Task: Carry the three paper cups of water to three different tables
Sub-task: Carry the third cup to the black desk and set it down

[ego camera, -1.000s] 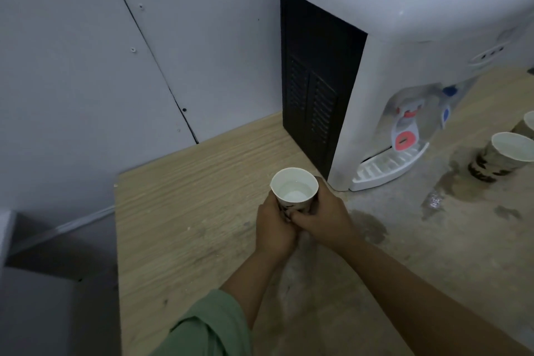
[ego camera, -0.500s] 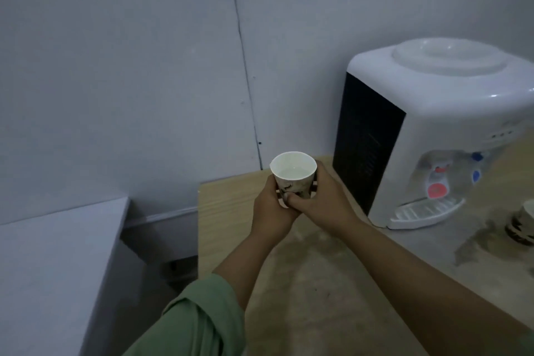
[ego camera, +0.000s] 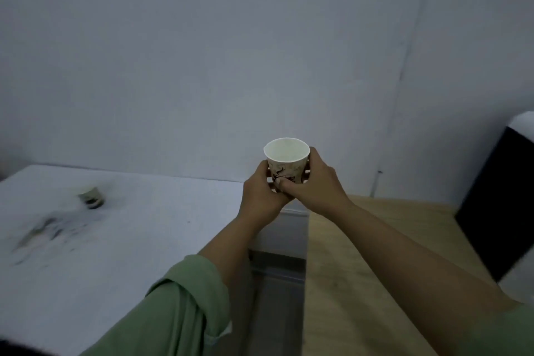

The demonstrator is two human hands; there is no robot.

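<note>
Both hands wrap a single paper cup (ego camera: pixel 287 159) and hold it upright in the air, out in front of the chest. The left hand (ego camera: pixel 261 192) cradles its lower left side, fingers curled under and around the base; the right hand (ego camera: pixel 315 182) closes on the right side, its thumb (ego camera: pixel 284 183) pressed across the printed front of the cup just below the dark swirl pattern. The two hands touch each other beneath the cup, so it sits pinched between them on both sides. The white interior shows a pale level of water low inside; the rim is round with a small kink at its left edge.

The cup hangs above the gap (ego camera: pixel 278 269) between two surfaces, not resting on either. To the right lies a light wooden table (ego camera: pixel 361 254), with the right forearm stretched over it. At that table's far right edge stands the black side panel of a water dispenser (ego camera: pixel 497 211), its white top just visible at the frame edge.

To the left sits a white table (ego camera: pixel 130 240), smudged with dark grey marks. A second paper cup (ego camera: pixel 90 196) stands on it toward the back left, blurred, well apart from the hands. The left forearm emerges from a rolled green sleeve (ego camera: pixel 179 306). A plain grey panelled wall (ego camera: pixel 202 52) fills the background.
</note>
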